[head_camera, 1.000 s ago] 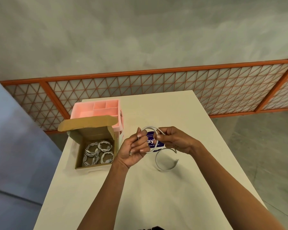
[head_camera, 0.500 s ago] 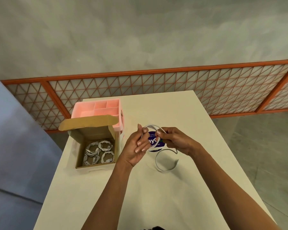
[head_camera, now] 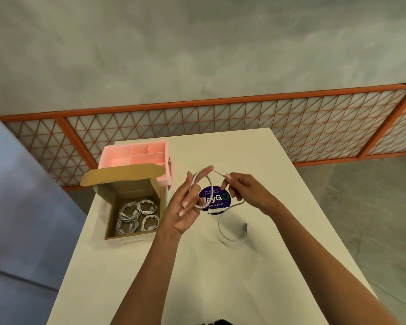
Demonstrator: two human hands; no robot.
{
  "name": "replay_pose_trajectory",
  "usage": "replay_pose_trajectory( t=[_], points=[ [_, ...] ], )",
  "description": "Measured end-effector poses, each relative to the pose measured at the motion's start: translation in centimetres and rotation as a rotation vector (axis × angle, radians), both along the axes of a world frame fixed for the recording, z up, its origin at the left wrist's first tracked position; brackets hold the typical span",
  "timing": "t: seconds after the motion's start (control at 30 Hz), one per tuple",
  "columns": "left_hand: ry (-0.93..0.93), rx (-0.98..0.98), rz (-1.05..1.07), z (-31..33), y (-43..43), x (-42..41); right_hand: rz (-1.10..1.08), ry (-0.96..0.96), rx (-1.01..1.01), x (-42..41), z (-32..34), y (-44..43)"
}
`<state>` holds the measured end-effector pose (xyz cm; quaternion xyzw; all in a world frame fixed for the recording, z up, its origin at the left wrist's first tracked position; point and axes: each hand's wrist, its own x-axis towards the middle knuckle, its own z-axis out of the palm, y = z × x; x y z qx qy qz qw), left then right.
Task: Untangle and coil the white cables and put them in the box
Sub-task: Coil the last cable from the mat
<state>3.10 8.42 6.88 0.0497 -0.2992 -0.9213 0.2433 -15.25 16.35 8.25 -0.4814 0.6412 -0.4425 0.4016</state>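
A white cable is held in the air over the middle of the table between both hands. My left hand has the cable looped around its raised fingers, and my right hand pinches the strand just to the right. The cable's loose end curls down onto the table below my right hand. The open cardboard box stands at the table's left edge, with several coiled white cables lying inside it.
A pink compartment tray sits behind the box, touching its raised flap. A round purple sticker is on the tabletop under the hands. The white table is narrow, with floor at both sides and an orange lattice railing beyond it.
My hands have drawn slightly apart, opening the loop wider. My left fingers have straightened upward with the cable around them, uncovering more of the sticker.
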Motion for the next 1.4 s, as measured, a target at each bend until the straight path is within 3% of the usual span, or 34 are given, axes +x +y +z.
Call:
replay_pose_trajectory(
  t=[0.17, 0.27, 0.43, 0.67, 0.83, 0.97, 1.1, 1.3, 1.4],
  points=[
    [-0.088, -0.105, 0.164, 0.6, -1.1, -0.4, 0.133, -0.003, 0.125, 1.2, -3.7, 0.8],
    [-0.204, -0.154, 0.237, 0.7, -1.2, -1.0, 0.113, 0.149, 0.199, 2.2, -4.2, 0.8],
    [-0.362, -0.259, 0.291, -0.2, -1.6, -1.3, 0.207, 0.371, 0.273, 2.2, -3.1, 0.5],
    [-0.482, -0.4, 0.35, -1.7, -1.6, -1.9, 0.428, 0.472, 0.344, 3.1, -0.1, 0.4],
    [-0.628, -0.64, 0.3, -2.4, -1.2, -1.5, 0.526, 0.561, 0.418, 2.9, 2.2, 0.4],
    [-0.752, -0.796, 0.161, -2.7, -0.9, -1.2, 0.468, 0.686, 0.37, 2.0, 3.9, 0.2],
    [-0.727, -0.743, 0.001, -1.5, 0.6, -1.2, 0.324, 0.732, 0.224, 0.3, 4.1, -0.4],
    [-0.698, -0.528, -0.202, -0.6, 1.4, -0.8, 0.162, 0.484, 0.011, -1.5, 4.6, -0.4],
    [-0.531, -0.413, -0.276, 0.4, 2.0, -0.6, 0.094, 0.355, -0.058, -1.6, 3.9, -0.4]
  ],
)
